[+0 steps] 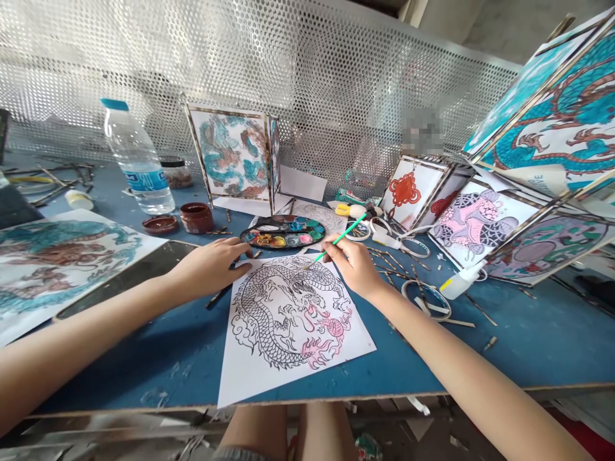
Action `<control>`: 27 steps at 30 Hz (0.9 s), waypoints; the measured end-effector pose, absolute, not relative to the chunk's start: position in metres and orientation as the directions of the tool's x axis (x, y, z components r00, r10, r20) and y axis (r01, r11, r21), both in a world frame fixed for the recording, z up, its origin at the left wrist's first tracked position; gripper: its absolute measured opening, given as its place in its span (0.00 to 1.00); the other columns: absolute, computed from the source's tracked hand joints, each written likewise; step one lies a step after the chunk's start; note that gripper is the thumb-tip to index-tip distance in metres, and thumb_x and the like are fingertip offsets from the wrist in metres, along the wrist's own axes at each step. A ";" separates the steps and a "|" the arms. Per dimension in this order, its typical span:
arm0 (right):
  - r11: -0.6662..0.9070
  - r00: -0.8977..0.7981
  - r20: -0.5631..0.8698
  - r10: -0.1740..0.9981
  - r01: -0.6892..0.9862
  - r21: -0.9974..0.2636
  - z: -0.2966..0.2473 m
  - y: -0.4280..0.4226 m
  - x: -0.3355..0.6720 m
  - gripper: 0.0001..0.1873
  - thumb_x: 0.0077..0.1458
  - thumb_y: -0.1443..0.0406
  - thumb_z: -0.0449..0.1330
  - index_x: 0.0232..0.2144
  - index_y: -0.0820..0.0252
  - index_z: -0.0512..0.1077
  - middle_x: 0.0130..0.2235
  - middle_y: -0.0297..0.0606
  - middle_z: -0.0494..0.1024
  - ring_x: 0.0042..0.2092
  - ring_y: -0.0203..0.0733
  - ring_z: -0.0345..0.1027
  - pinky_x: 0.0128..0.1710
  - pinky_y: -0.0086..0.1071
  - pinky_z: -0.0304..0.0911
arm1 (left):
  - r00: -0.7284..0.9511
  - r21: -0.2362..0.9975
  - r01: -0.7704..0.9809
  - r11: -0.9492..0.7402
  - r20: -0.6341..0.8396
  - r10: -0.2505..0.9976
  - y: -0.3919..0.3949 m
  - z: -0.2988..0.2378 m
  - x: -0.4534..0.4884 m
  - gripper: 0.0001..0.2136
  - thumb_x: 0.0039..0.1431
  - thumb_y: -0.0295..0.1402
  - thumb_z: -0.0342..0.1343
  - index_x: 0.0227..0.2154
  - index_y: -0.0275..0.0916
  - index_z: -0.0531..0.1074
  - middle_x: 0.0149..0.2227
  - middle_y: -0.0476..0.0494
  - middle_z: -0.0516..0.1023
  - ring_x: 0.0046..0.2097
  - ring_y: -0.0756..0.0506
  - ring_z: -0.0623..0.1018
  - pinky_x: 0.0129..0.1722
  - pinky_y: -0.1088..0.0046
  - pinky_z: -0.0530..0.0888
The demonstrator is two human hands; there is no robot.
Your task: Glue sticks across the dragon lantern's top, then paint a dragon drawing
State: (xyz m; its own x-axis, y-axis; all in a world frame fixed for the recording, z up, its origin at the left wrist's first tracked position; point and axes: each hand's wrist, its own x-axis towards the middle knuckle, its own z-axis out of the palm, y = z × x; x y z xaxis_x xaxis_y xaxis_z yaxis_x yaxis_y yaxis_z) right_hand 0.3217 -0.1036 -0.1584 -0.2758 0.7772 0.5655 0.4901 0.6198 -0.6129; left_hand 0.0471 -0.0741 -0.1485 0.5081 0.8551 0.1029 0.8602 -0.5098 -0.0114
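Note:
A white sheet [259, 378] printed with a black-outlined dragon lies at the front of the blue table; its lower right part is tinted pink. My right hand [353, 266] is closed around a thin green paintbrush [342, 237], whose tip points down at the top of the drawing. Fingers loosely bent and apart, my left hand [218, 266] rests at the sheet's upper left corner, holding nothing. Just behind the sheet sits a black paint palette [247, 238] with several smeared colours in its wells.
A water bottle [144, 160], an open brown paint jar [196, 219] and its lid [160, 224] stand at left. A painted dragon sheet [139, 240] lies beside them. Behind is a painted lantern [235, 153]. Glue bottles [461, 282], tape rolls [425, 301], sticks and more lanterns [485, 221] crowd the right.

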 end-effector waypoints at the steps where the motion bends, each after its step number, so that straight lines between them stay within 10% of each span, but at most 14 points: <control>1: 0.620 -0.271 0.573 0.773 0.515 -0.592 -0.158 -0.103 0.323 0.12 0.60 0.60 0.49 0.28 0.58 0.65 0.24 0.32 0.70 0.27 0.35 0.67 0.31 0.29 0.59 | 0.508 -0.011 0.860 -0.510 0.103 0.855 -0.074 -0.149 0.047 0.19 0.59 0.44 0.42 0.44 0.39 0.69 0.43 0.39 0.73 0.43 0.40 0.73 0.38 0.66 0.70; 27: 0.646 -0.292 0.623 0.726 0.601 -0.471 -0.155 -0.103 0.334 0.12 0.61 0.61 0.48 0.27 0.58 0.65 0.24 0.32 0.70 0.28 0.36 0.67 0.31 0.29 0.58 | 0.509 0.021 0.858 -0.512 0.083 0.857 -0.076 -0.147 0.047 0.18 0.60 0.42 0.42 0.46 0.37 0.67 0.45 0.37 0.71 0.43 0.39 0.72 0.38 0.64 0.68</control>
State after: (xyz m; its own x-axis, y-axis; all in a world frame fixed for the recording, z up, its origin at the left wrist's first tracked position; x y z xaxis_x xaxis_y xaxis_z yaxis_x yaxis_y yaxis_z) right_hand 0.3335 -0.1032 -0.1545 -0.2920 0.7259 0.6227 0.6010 0.6458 -0.4710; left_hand 0.0472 -0.0764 -0.1467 0.5093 0.8566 0.0826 0.8585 -0.5124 0.0206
